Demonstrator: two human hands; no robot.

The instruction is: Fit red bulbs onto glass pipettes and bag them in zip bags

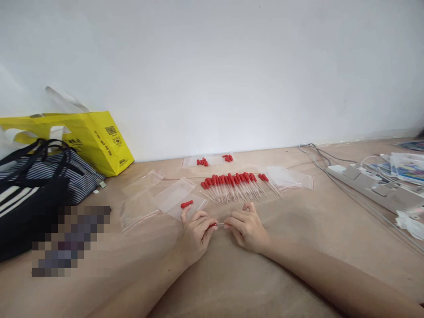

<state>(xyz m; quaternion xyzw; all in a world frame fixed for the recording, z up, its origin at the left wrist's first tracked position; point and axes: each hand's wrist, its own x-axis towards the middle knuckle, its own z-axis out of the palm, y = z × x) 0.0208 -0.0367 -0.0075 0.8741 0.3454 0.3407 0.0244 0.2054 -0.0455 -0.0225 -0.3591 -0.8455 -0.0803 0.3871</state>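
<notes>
Bulb (213,225) sits pinched in the closed left hand (196,232), thin tube (221,225) in the closed right hand (247,227), nearside of the dropper row (232,179); I'd keep both aligned, gripping lightly.

The left hand (196,234) partly hides its red bulb (213,225); the left edge crops the black bag (26,229).

— What's in front of you?
— I face a plain, pale wall (225,66), softly lit and faintly grey toward the top
— And below it?
— My brown work surface (238,287), running back to that wall
</notes>
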